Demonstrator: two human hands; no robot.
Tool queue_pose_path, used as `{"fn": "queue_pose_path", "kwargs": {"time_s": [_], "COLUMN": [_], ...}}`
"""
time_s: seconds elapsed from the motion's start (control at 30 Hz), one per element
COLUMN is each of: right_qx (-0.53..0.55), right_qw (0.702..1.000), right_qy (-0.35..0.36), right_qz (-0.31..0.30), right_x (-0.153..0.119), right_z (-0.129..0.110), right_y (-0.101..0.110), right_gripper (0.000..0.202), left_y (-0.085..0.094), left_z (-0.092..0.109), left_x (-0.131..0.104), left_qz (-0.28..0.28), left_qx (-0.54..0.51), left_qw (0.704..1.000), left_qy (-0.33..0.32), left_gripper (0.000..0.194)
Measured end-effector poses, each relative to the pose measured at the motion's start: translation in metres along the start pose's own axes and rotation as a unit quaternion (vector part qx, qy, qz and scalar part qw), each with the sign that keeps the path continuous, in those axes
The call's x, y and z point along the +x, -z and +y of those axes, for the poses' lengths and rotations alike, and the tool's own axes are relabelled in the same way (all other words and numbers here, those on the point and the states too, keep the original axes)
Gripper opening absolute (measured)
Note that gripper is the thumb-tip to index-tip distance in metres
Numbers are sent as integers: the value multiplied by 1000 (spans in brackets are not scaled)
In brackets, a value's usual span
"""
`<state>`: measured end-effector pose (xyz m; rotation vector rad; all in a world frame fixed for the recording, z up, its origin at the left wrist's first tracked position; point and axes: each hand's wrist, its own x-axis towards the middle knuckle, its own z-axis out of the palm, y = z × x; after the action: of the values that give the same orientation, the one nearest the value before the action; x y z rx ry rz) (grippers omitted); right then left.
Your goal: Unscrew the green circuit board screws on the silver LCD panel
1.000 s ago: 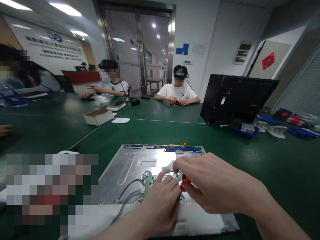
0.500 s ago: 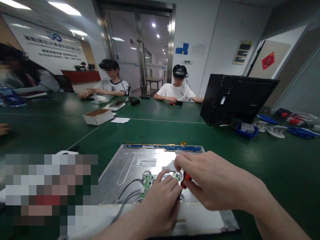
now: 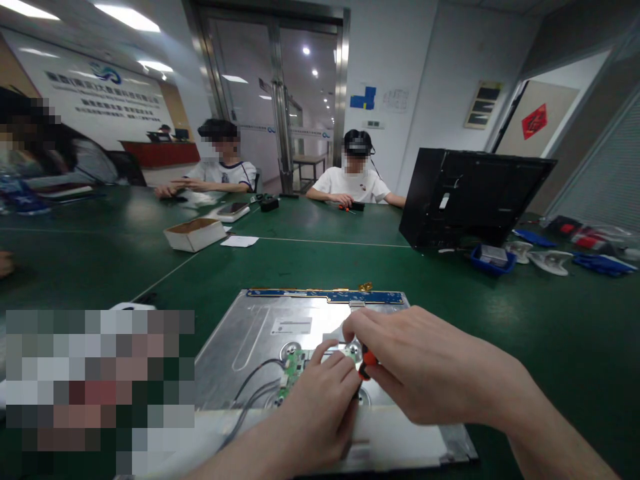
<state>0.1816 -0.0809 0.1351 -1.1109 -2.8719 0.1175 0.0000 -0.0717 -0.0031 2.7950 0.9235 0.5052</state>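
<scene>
An LCD panel point(image 3: 235, 327) lies with its metal back up on the table, and a green circuit board point(image 3: 295, 363) with dark cables sits on it. My right hand point(image 3: 425, 363) is closed around the orange and black handle of a screwdriver point(image 3: 369, 360), held above the board's right side. Its tip is hidden behind my fingers. My left hand point(image 3: 320, 393) rests over the board with bent fingers, close to the screwdriver's lower end. Whatever those fingers grip is out of sight. Along the panel's far edge runs a narrow blue circuit board point(image 3: 325, 295).
A black monitor housing point(image 3: 475, 200) stands at the right, beside a blue tray point(image 3: 493, 263) and blue gloves point(image 3: 603, 262). An open white box point(image 3: 195, 235) and a paper slip point(image 3: 240, 241) lie left of centre. Other people sit across the green table point(image 3: 340, 263).
My right hand and the screwdriver have shifted slightly, with the handle turned a little. My left hand stays on the board. The whole view has drifted a few pixels.
</scene>
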Motion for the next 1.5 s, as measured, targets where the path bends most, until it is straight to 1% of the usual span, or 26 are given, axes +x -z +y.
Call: {"fn": "queue_pose_path", "kwargs": {"time_s": [0.13,0.27,0.47,0.57,0.67,0.8,0.87,1.03,1.13,1.23,1.33,1.5], "right_qx": [-8,-41,-12,-14,-18,-43,-47,1,1,-16,-33,-53], "right_qw": [1000,997,1000,1000,1000,998,998,1000,1000,1000,999,996], "right_qy": [-20,-56,-6,-2,-8,-43,-51,9,15,2,-29,-67], "right_qz": [21,21,19,10,6,5,2,3,-4,-1,10,8], "right_x": [1,5,2,0,2,6,6,1,-1,0,4,6], "right_z": [1,0,-1,0,0,0,0,0,0,1,1,2], "right_y": [-3,-3,3,3,1,0,1,4,4,3,0,-2], "right_gripper": [24,18,17,18,19,10,9,16,17,16,14,11], "left_y": [2,1,-3,-2,0,1,1,0,1,2,2,1], "left_z": [1,2,-1,-1,0,0,0,-1,0,0,0,1], "left_x": [0,-1,-1,-1,-1,-1,-1,0,0,0,-1,-1], "left_qz": [9,28,8,6,7,17,20,13,9,9,12,14], "left_qx": [-2,-15,-18,-7,-4,-21,-26,-15,-16,-16,-26,-35], "left_qw": [1000,999,1000,1000,1000,1000,999,1000,1000,1000,1000,999], "left_qy": [-1,1,-4,-6,-4,-2,-3,-17,-17,-11,-4,3], "left_gripper": [21,18,20,21,21,15,16,28,27,22,19,22]}}
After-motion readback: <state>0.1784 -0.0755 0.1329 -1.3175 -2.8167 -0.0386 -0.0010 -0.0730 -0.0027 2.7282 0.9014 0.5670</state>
